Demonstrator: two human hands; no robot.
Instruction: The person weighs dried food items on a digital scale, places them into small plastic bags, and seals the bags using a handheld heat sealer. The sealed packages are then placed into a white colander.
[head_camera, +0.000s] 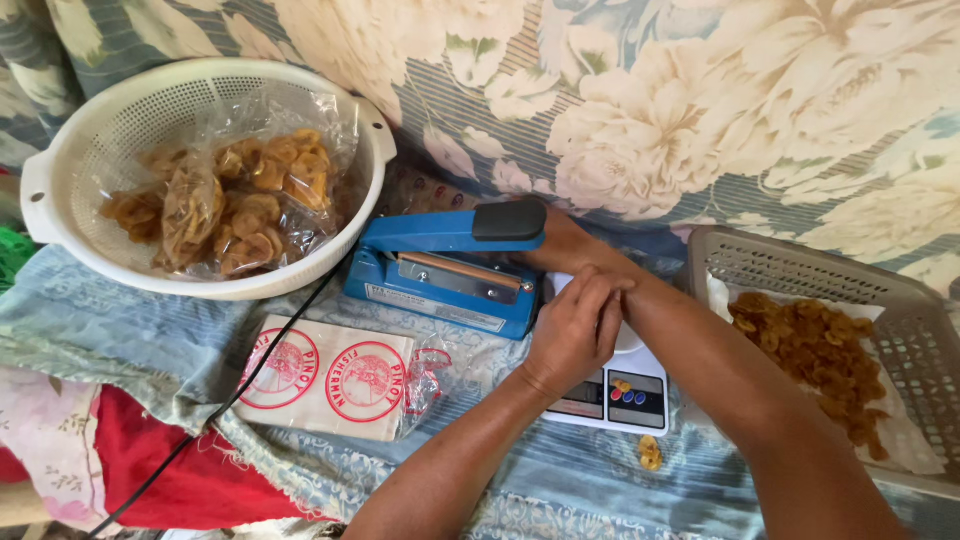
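Blue heat sealer (445, 265) under right hand (560, 245) (grip unclear); left hand (575, 330) curled on scale (615, 390).

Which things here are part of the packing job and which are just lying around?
In use:
left hand resting over the right wrist
right hand at the blue heat sealer
white kitchen scale
grey basket of loose banana chips
white colander of bagged chips
stack of printed empty bags

Lying about:
red cloth
floral cushion
stray chips by the scale
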